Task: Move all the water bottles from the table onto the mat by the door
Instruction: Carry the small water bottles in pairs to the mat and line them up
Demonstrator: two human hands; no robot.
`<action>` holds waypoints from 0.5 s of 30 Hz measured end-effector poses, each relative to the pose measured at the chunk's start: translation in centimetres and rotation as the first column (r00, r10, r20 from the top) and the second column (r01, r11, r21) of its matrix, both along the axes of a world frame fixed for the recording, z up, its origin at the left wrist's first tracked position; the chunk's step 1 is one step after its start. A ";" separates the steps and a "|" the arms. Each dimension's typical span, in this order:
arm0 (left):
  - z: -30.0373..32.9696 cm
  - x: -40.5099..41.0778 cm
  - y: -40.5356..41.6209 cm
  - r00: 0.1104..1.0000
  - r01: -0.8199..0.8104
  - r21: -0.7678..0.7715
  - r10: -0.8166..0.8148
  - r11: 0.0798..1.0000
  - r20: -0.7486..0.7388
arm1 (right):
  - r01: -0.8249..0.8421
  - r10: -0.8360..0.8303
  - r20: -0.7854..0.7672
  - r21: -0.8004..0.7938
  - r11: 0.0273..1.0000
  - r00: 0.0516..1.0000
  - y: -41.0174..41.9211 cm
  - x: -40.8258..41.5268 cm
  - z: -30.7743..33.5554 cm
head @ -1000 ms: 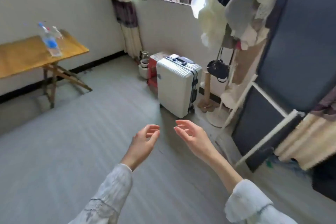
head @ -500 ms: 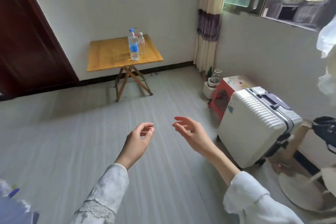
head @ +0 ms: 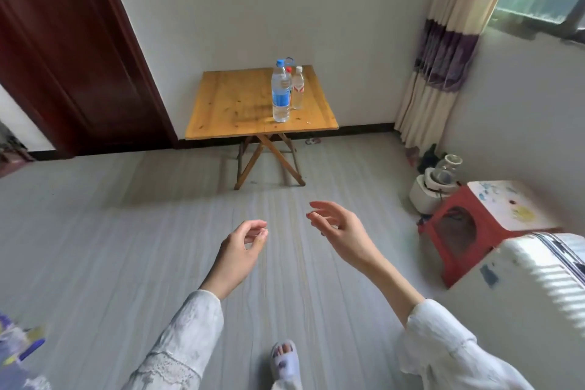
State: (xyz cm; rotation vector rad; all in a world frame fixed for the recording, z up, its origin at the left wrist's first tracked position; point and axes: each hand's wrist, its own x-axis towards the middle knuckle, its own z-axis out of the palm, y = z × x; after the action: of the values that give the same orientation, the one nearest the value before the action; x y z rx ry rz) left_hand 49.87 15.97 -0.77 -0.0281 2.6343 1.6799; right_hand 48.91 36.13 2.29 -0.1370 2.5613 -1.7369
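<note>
A small wooden folding table [head: 240,104] stands against the far wall. On its right half a tall clear bottle with a blue label and blue cap [head: 280,92] stands upright. Just behind it to the right is a smaller bottle with a white cap and red label [head: 298,89]. A third bottle is mostly hidden behind the tall one. My left hand [head: 242,247] and my right hand [head: 340,228] hang in the air over the floor, well short of the table. Both hold nothing, with the fingers loosely curled and apart.
A dark red door [head: 69,51] stands left of the table. A red stool [head: 474,225], a white suitcase [head: 531,301] and small appliances [head: 433,184] line the right wall under a curtain [head: 443,51]. Grey floor lies between me and the table. A colourful edge [head: 15,345] shows at bottom left.
My view has swung left, from the suitcase and clothes rack, until the table sits straight ahead and nearer. Both hands stay empty in front of me.
</note>
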 end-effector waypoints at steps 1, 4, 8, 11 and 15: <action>-0.1 -2.3 -0.2 1.000 0.004 0.005 -0.004 1.000 -0.003 | 0.001 0.000 -0.009 0.008 1.000 1.000 -0.1 -2.3 0.0; 0.1 -10.9 -1.3 1.000 0.018 0.027 -0.018 0.999 -0.017 | 0.019 -0.018 -0.032 0.026 0.999 0.999 -0.6 -10.8 0.5; 1.5 -21.3 -2.7 0.999 0.010 0.043 -0.008 0.999 -0.046 | 0.022 -0.021 -0.038 0.044 0.999 0.999 -1.4 -20.3 1.6; 1.7 -27.1 -3.0 0.999 0.028 0.046 -0.026 0.999 -0.027 | 0.031 -0.030 -0.026 0.052 0.998 0.999 -1.6 -26.1 1.9; 0.7 -34.1 -3.3 0.998 0.052 0.027 -0.052 0.998 0.027 | 0.030 -0.030 -0.010 0.047 0.998 1.000 -1.8 -34.3 1.5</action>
State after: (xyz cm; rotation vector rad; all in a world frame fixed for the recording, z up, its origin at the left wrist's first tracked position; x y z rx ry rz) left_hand 15.78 12.62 -0.05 0.0175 2.5696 1.6856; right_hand 14.64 34.32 3.76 -0.1055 2.6222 -1.6879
